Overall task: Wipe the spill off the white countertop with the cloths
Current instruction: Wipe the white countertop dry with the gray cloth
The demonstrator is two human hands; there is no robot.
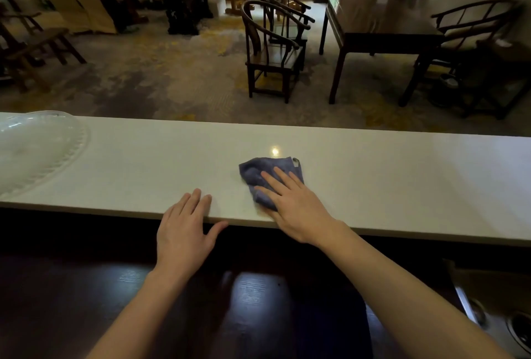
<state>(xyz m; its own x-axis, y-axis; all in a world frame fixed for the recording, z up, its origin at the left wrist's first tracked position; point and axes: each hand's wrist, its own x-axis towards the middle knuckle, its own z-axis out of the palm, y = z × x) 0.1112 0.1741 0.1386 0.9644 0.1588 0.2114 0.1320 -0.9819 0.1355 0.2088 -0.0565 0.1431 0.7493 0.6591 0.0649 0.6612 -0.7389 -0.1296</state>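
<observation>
A long white countertop (388, 174) runs across the view. A crumpled blue cloth (260, 170) lies on it near the middle. My right hand (290, 203) lies flat on the near part of the cloth, fingers spread, pressing it onto the surface. My left hand (184, 229) rests on the counter's near edge, to the left of the cloth and apart from it, fingers on top and thumb out to the side, holding nothing. I cannot make out any spill; only a small bright light reflection shows just beyond the cloth.
A large clear glass platter (37, 151) sits on the counter's left end. Below the counter's near edge is a dark wooden surface (253, 301), with a metal sink (514, 330) at the lower right. Beyond the counter are wooden chairs (273, 51) and a dark table (376, 28).
</observation>
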